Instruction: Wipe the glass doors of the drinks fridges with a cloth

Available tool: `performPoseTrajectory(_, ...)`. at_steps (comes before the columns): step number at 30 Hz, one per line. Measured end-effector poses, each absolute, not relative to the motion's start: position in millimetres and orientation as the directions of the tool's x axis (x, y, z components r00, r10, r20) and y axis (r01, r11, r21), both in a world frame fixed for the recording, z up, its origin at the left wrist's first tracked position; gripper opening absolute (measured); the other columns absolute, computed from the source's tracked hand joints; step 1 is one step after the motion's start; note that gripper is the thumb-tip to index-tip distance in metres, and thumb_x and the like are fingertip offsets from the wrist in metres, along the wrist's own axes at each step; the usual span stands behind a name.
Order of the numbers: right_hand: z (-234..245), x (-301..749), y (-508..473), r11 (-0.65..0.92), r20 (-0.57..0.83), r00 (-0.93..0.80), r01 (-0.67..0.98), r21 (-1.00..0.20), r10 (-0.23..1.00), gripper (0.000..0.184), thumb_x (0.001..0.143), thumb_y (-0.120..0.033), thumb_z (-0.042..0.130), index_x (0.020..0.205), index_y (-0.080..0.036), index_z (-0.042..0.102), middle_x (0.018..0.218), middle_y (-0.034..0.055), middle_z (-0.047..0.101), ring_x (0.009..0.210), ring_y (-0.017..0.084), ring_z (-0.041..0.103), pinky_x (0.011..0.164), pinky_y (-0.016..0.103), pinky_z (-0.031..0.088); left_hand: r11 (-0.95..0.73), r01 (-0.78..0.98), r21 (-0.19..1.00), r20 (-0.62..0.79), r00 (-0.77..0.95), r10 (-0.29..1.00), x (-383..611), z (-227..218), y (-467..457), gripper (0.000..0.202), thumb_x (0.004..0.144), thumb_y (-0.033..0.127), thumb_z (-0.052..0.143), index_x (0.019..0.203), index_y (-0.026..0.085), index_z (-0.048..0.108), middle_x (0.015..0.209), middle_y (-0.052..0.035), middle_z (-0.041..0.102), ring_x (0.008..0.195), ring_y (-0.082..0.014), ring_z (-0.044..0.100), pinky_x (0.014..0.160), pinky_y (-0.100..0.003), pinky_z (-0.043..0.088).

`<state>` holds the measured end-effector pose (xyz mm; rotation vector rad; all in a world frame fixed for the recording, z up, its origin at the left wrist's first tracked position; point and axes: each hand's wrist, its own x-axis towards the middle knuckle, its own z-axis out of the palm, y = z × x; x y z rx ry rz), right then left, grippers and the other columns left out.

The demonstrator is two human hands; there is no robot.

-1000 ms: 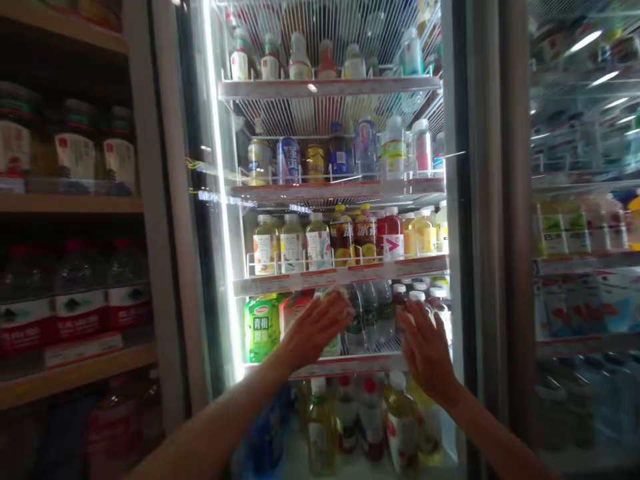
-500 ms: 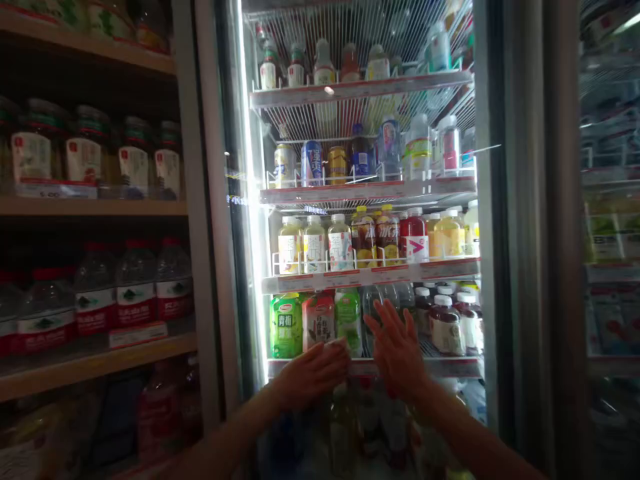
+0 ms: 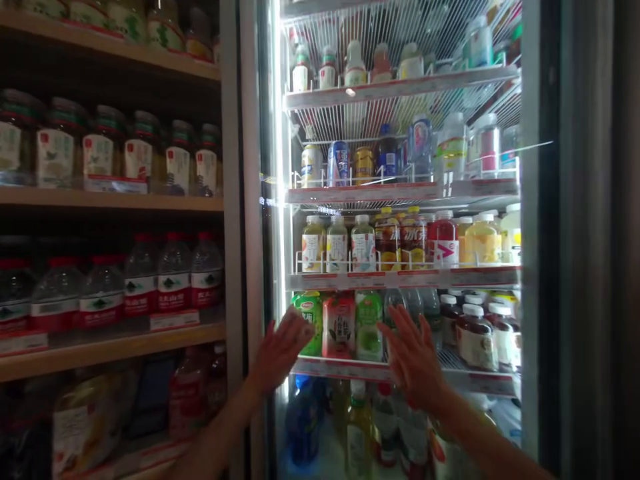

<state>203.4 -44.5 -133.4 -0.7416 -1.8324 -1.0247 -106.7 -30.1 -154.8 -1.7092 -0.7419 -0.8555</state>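
Note:
My left hand (image 3: pixel 281 350) is raised in front of the lit drinks cooler, near its left edge. Its fingers reach up and right, with a small pale patch at their tips that is too blurred to name. Behind the fingertips is a green drink carton (image 3: pixel 311 313), partly covered. My right hand (image 3: pixel 413 353) is farther right, palm forward and fingers spread, holding nothing. Clear bottles (image 3: pixel 429 310) show behind it. Between the hands stand a red carton (image 3: pixel 339 327) and another green one (image 3: pixel 369 327). Reflections show glass in front of the shelves; whether either hand touches it I cannot tell.
Wooden shelves (image 3: pixel 110 198) on the left carry jars and red-capped water bottles (image 3: pixel 173 273). A metal frame post (image 3: pixel 253 220) separates them from the cooler. Inside the cooler, wire shelves hold bottles and cans; a dark frame (image 3: pixel 545 267) bounds it on the right.
My left hand has moved left, away from my right hand, and now points more upward. The right hand stays spread before the clear bottles. The view has swung left, showing more wooden shelving.

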Motion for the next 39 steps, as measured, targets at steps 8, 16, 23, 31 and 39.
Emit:
performPoseTrajectory(8,-127,191,-46,0.514,0.889,-0.455,0.777,0.364,0.059,0.064,0.078,-0.006,0.041,0.140,-0.022,0.031,0.153,0.0086,0.017,0.139,0.028,0.019,0.110,0.056,0.017,-0.283,0.829,-0.482,0.852,0.519,0.068,-102,-169,-31,0.054,0.083,0.009,0.047,0.133,0.030,0.043,0.142,-0.0040,0.042,0.139,-0.0211,0.019,0.113,-0.040,0.020)
performPoseTrajectory(16,-122,189,-43,0.525,0.919,-0.392,0.792,0.312,0.045,0.064,0.080,-0.007,0.040,0.141,-0.024,0.029,0.153,0.0060,0.016,0.140,0.026,0.018,0.111,0.055,0.016,-0.245,0.939,-0.241,0.969,0.248,-0.001,-102,-134,-22,0.062,0.086,0.007,0.043,0.142,0.028,0.026,0.151,-0.0101,0.024,0.140,-0.0265,0.014,0.109,-0.046,0.028)
performPoseTrajectory(23,-117,182,-42,0.519,0.911,-0.407,0.794,0.317,0.064,0.065,0.079,-0.006,0.039,0.141,-0.022,0.029,0.150,0.0099,0.026,0.140,0.026,0.018,0.110,0.055,0.017,-0.292,0.936,-0.197,0.980,0.179,-0.089,-81,-112,-15,0.058,0.087,0.009,0.044,0.141,0.027,0.030,0.151,-0.0105,0.022,0.140,-0.0273,0.015,0.110,-0.048,0.027)
performPoseTrajectory(31,-103,183,-41,0.497,0.930,-0.362,0.820,0.283,0.068,0.062,0.081,-0.008,0.039,0.141,-0.021,0.028,0.148,0.0108,0.030,0.139,0.026,0.020,0.111,0.053,0.016,-0.378,0.842,-0.384,0.916,0.399,-0.041,-69,-90,-15,0.054,0.088,0.009,0.041,0.137,0.030,0.036,0.146,-0.0057,0.034,0.139,-0.0224,0.019,0.111,-0.042,0.028)
performPoseTrajectory(39,-106,197,-37,0.456,0.947,-0.315,0.852,0.257,0.055,0.061,0.083,-0.009,0.039,0.142,-0.021,0.026,0.148,0.0100,0.031,0.139,0.025,0.020,0.111,0.053,0.017,-0.367,0.860,-0.354,0.934,0.342,-0.100,-44,-81,-10,0.054,0.087,0.009,0.041,0.138,0.027,0.035,0.149,-0.0078,0.028,0.140,-0.0254,0.015,0.110,-0.045,0.028)
